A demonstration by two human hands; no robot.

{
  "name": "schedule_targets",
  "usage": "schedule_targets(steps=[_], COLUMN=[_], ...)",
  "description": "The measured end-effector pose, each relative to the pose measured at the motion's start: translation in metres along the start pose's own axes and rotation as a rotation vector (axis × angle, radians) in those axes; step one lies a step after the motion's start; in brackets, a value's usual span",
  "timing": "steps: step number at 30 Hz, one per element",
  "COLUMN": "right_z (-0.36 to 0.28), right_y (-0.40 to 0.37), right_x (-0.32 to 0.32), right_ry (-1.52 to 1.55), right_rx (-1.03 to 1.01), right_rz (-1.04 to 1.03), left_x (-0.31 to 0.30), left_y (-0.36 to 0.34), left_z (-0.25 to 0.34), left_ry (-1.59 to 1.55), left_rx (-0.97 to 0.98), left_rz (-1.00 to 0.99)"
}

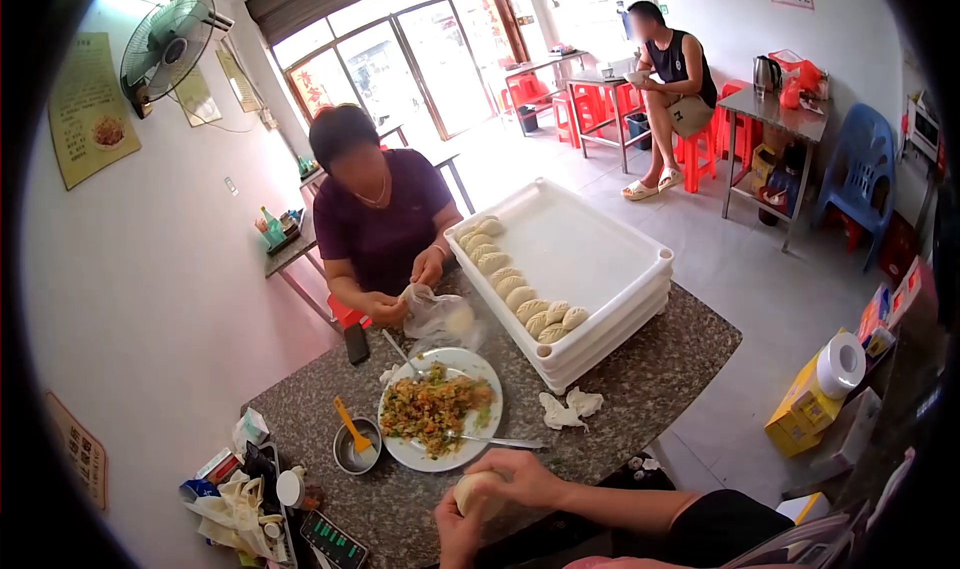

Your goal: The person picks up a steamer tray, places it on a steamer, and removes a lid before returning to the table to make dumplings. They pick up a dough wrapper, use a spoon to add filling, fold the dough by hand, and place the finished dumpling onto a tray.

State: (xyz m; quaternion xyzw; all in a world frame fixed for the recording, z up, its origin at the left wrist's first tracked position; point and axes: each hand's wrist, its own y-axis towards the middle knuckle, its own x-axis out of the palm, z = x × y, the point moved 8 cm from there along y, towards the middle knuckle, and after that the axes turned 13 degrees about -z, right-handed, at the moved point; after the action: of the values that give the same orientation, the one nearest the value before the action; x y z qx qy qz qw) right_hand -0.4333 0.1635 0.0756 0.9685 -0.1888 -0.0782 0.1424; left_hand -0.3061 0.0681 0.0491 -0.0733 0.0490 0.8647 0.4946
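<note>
Near the bottom centre, a pale round piece of dough (478, 491) sits between my two hands. My left hand (458, 529) holds its lower left side, and my right hand (517, 477) closes over its top and right, fingers wrapped round it. Just beyond is a white plate (490, 369) of chopped filling (430, 409), with a metal utensil (510, 442) on its near edge. Left of the plate stands a metal bowl (345, 456) with an orange-handled spatula (350, 421). Pleated dumplings (515, 289) line the left and near parts of a white stacked tray (600, 319).
Across the speckled table (690, 339), a co-worker (380, 199) handles dough and a plastic bag (435, 314). Crumpled tissue (570, 409) lies right of the plate. A phone (335, 541) and a cluttered box (240, 509) are at lower left. Another person (680, 69) sits at the back.
</note>
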Motion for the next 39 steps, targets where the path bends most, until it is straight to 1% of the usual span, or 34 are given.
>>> schedule_targets(steps=[2,3,4,6,7,8,10,11,12,14,15,16,17,18,20,21,22,23,24,25,26,27,28,29,30,31,32,33,34,35,37,38,39], right_z=[-0.006,-0.002,-0.001,-0.004,-0.003,-0.003,-0.009,-0.002,-0.002,-0.002,-0.006,-0.013,-0.019,-0.019,-0.011,-0.012,-0.012,-0.008,-0.009,-0.023,-0.038,-0.032,-0.022,-0.012,-0.005,-0.005,-0.005,-0.010,-0.011,-0.011,-0.011,-0.009,-0.007], right_y=[0.000,-0.001,-0.003,-0.006,-0.007,-0.007,-0.005,-0.005,-0.007,-0.012,-0.011,-0.011,-0.012,-0.013,-0.016,-0.020,-0.022,-0.024,-0.023,-0.019,-0.014,-0.016,-0.018,-0.022,-0.025,-0.026,-0.027,-0.022,-0.021,-0.020,-0.020,-0.021,-0.021], right_x=[-0.004,-0.008,-0.010,-0.025,-0.031,-0.036,-0.038,-0.038,-0.038,-0.046,-0.045,-0.050,-0.053,-0.053,-0.046,-0.047,-0.049,-0.051,-0.050,-0.044,-0.037,-0.033,-0.030,-0.029,-0.026,-0.023,-0.023,-0.019,-0.014,-0.009,-0.002,0.001,0.004], right_ry=[-0.108,-0.149,-0.143,-0.085,-0.039,-0.035,-0.084,-0.108,-0.111,-0.047,-0.056,-0.042,-0.028,-0.037,-0.176,-0.172,-0.134,-0.139,-0.141,-0.199,-0.248,-0.283,-0.318,-0.239,-0.163,-0.064,0.029,-0.058,-0.060,-0.036,-0.019,0.002,0.025], right_rx=[-0.068,-0.046,-0.043,-0.064,-0.032,-0.031,-0.115,-0.083,-0.079,-0.027,-0.019,-0.060,-0.100,-0.093,0.014,0.028,-0.006,0.004,0.019,-0.006,-0.036,-0.013,0.007,0.017,0.027,0.043,0.055,-0.010,-0.005,-0.001,0.001,0.004,0.005], right_rz=[-0.153,-0.194,-0.193,-0.013,0.048,0.041,-0.072,-0.132,-0.146,-0.035,-0.055,-0.021,0.008,-0.020,-0.156,-0.074,0.012,0.066,0.103,0.052,-0.009,-0.057,-0.104,-0.088,-0.052,0.008,0.090,0.050,0.036,0.007,-0.020,-0.017,-0.013], left_x=[0.010,0.013,0.020,0.028,0.036,0.036,0.040,0.040,0.044,0.049,0.053,0.057,0.056,0.054,0.054,0.056,0.057,0.060,0.066,0.064,0.063,0.057,0.052,0.049,0.049,0.051,0.051,0.053,0.053,0.050,0.041,0.035,0.021], left_y=[0.008,0.009,0.011,0.015,0.016,0.017,0.021,0.020,0.020,0.021,0.023,0.024,0.025,0.025,0.019,0.020,0.016,0.017,0.015,0.012,0.009,0.005,-0.001,-0.005,-0.009,-0.013,-0.017,-0.019,-0.021,-0.024,-0.031,-0.036,-0.042], left_z=[0.004,0.004,0.006,0.026,0.028,0.027,0.010,0.004,0.004,0.009,0.010,0.015,0.011,0.006,0.011,0.011,0.016,0.018,0.008,0.003,0.000,0.015,0.031,0.028,0.024,0.030,0.038,0.028,0.022,0.020,0.020,0.024,0.034], left_ry=[0.079,0.083,0.085,-0.012,-0.133,-0.133,-0.080,-0.035,-0.046,-0.205,-0.294,-0.317,-0.230,-0.143,-0.039,-0.086,-0.167,-0.233,-0.338,-0.160,-0.156,0.011,0.153,0.140,-0.026,-0.150,-0.173,-0.175,-0.174,-0.181,-0.078,-0.084,0.031], left_rx=[0.005,-0.055,-0.062,0.090,0.035,0.032,-0.111,-0.100,-0.101,-0.055,-0.031,-0.061,-0.042,-0.022,-0.095,-0.067,-0.037,0.040,0.005,-0.004,0.014,0.125,0.106,0.126,0.124,0.169,0.207,0.160,0.116,0.117,0.023,0.024,0.088], left_rz=[-0.180,-0.219,-0.219,-0.114,-0.071,-0.064,-0.198,-0.248,-0.237,-0.151,-0.117,-0.111,-0.183,-0.251,-0.290,-0.279,-0.223,-0.209,-0.224,-0.244,-0.273,-0.233,-0.239,-0.199,-0.150,-0.134,-0.125,-0.131,-0.148,-0.144,-0.197,-0.198,-0.119])
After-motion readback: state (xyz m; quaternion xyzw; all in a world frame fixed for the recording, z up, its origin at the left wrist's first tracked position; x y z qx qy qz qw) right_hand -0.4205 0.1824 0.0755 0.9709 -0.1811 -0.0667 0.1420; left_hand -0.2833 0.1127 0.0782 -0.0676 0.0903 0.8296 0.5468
